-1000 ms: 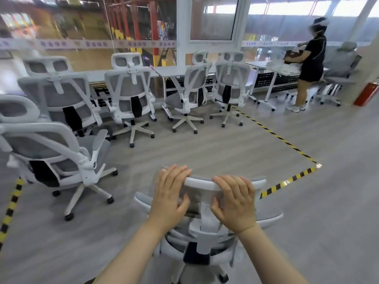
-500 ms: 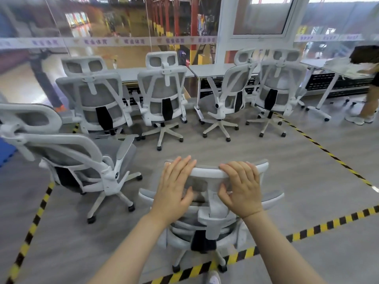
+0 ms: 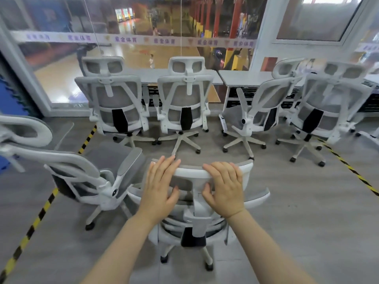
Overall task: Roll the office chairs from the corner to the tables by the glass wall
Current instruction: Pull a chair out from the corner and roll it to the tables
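Fingers [image 3: 164, 169] of both hands drape, slightly spread, over my office chair's headrest [image 3: 191, 173]. I judge its base may clip the side chair [image 3: 96, 177] just left, or the row [image 3: 182, 103] ahead.

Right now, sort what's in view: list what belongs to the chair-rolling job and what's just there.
Job:
- chair being pushed, left hand and right hand on its headrest
- four chairs parked at the tables
- glass wall

Just there:
- hazard tape on floor
- blue mat
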The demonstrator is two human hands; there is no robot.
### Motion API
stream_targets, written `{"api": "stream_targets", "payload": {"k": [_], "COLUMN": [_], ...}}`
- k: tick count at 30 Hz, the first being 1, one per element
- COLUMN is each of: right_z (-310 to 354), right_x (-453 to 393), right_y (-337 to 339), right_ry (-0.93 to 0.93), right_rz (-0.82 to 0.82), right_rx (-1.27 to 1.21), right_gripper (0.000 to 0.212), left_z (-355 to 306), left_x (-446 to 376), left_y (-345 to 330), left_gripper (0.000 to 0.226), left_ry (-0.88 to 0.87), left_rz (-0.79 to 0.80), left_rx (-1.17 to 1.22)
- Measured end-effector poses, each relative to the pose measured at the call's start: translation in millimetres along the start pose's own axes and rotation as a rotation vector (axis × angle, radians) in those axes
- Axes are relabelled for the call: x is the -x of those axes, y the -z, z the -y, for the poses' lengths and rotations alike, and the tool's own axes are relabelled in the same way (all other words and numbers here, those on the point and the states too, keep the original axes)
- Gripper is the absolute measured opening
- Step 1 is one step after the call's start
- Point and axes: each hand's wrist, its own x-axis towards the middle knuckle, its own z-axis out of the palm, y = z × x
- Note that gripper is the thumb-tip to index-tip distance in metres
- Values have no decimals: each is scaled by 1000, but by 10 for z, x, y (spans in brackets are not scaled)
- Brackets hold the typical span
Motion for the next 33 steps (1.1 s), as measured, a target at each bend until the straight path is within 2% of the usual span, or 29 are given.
{"api": "stream_targets", "payload": {"k": [9,20,25,30,33], "right_z": [-631,-994,-1028,-979,-893], "right_x": [-837,-1590,-1816,-1972,-2021], "right_y": [-860,-1593,-1735,-1751,-1767], "right_ry": [0,-63,-123,-190,-81], "right_rz": [38,118,181,198,270], "right_rx": [-15,-55,-131,-257,-401], "right_gripper": [52,51,47,40,41], "left_z": [554,1201,1264,1257,1284], "left_x": [-1077,-2057,-2174,-2018,-1783], "left_y": [-299,-473,-514,-495,-482], "left_gripper": [67,73,75,62,60], "left_ry": [17,10,104,213,353], "left_rz": [25,75,56,44,9], "left_rx": [48,27,75,30,7]}}
